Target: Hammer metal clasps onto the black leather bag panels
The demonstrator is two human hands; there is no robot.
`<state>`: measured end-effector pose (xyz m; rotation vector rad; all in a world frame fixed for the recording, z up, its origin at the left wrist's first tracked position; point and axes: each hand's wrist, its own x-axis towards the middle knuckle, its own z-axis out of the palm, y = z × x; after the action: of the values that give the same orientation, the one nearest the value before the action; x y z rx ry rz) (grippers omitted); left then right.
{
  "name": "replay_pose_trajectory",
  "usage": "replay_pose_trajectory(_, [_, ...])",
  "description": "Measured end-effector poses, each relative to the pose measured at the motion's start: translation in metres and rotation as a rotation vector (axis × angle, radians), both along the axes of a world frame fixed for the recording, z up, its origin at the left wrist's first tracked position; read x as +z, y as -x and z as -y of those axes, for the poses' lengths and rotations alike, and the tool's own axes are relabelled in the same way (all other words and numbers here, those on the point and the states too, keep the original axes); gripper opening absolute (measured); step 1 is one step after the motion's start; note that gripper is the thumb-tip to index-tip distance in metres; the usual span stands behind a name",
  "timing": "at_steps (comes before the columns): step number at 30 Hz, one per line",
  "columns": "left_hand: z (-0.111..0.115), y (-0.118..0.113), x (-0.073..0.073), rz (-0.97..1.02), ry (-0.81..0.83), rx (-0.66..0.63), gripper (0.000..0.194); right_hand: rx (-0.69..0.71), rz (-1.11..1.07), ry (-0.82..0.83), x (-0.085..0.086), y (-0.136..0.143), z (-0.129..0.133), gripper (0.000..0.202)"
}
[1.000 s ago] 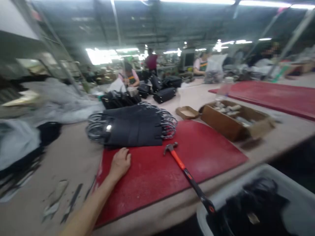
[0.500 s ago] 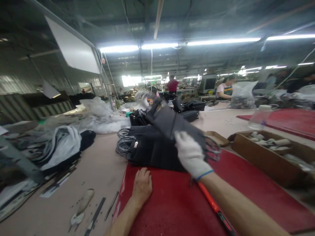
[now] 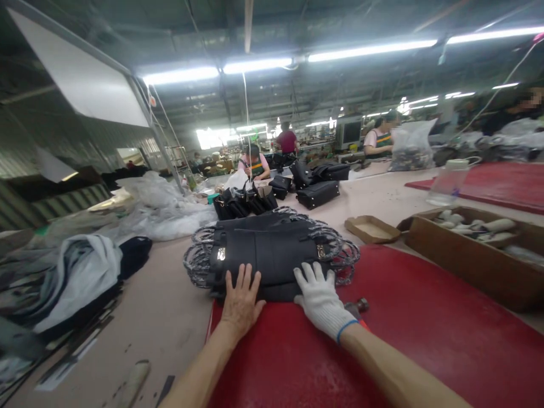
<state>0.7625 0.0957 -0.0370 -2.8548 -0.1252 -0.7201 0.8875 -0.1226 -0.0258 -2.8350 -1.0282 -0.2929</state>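
Note:
A stack of black bag panels (image 3: 272, 249) lies across the far end of the red board (image 3: 293, 351). Braided grey cords stick out in loops at both ends, and two metal fittings show on the top panel. My bare left hand (image 3: 241, 303) rests on the stack's near edge with fingers spread. Further right along that edge, my right hand (image 3: 318, 294) in a white glove also lies with fingers apart. A hammer (image 3: 361, 306) is partly hidden behind the gloved wrist, only its head and a bit of red handle showing.
Finished-looking black bags (image 3: 318, 194) stand beyond the stack. To the right are a cardboard box (image 3: 467, 266) of white pieces, a small cardboard tray (image 3: 372, 229) and a clear jug (image 3: 450, 181). Cloth (image 3: 85, 277) and plastic wrap (image 3: 153, 204) lie left. Other people sit farther back.
My right hand has laid the black panel it was swinging onto the stack and let go. My left hand has moved forward from the red board onto the stack's edge.

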Motion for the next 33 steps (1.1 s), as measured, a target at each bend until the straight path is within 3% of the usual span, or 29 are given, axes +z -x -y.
replay_pose_trajectory(7, [-0.014, -0.022, -0.018, -0.065, -0.067, -0.007, 0.043, 0.065, -0.016, -0.031, -0.004, -0.042, -0.005, 0.080])
replay_pose_trajectory(12, [-0.018, -0.038, -0.005, -0.138, -0.116, 0.042, 0.040, 0.095, -0.042, -0.030, 0.002, -0.049, -0.011, 0.076])
replay_pose_trajectory(16, [-0.003, -0.026, -0.008, -0.196, -0.042, 0.068, 0.035, 0.133, -0.088, -0.027, 0.009, -0.045, 0.000, 0.073])
replay_pose_trajectory(19, [0.004, -0.014, -0.010, -0.079, -0.006, 0.024, 0.034, 0.170, -0.149, -0.012, 0.007, -0.038, 0.016, 0.071])
replay_pose_trajectory(21, [-0.001, -0.014, 0.002, 0.046, -0.023, 0.041, 0.037, 0.187, -0.178, -0.001, 0.006, -0.034, 0.025, 0.071])
replay_pose_trajectory(23, [-0.014, -0.018, 0.024, 0.127, -0.025, 0.162, 0.044, 0.196, -0.191, 0.004, 0.009, -0.028, 0.032, 0.072])
replay_pose_trajectory(27, [-0.054, -0.024, 0.060, 0.048, 0.108, 0.440, 0.057, 0.199, -0.184, -0.004, 0.019, -0.006, 0.048, 0.069])
replay_pose_trajectory(29, [-0.068, -0.026, 0.068, 0.008, 0.111, 0.429, 0.055, 0.174, -0.168, -0.011, 0.021, 0.011, 0.057, 0.071])
replay_pose_trajectory(33, [-0.075, -0.052, 0.085, 0.023, 0.021, 0.257, 0.057, 0.098, -0.143, -0.020, 0.008, 0.049, 0.066, 0.068])
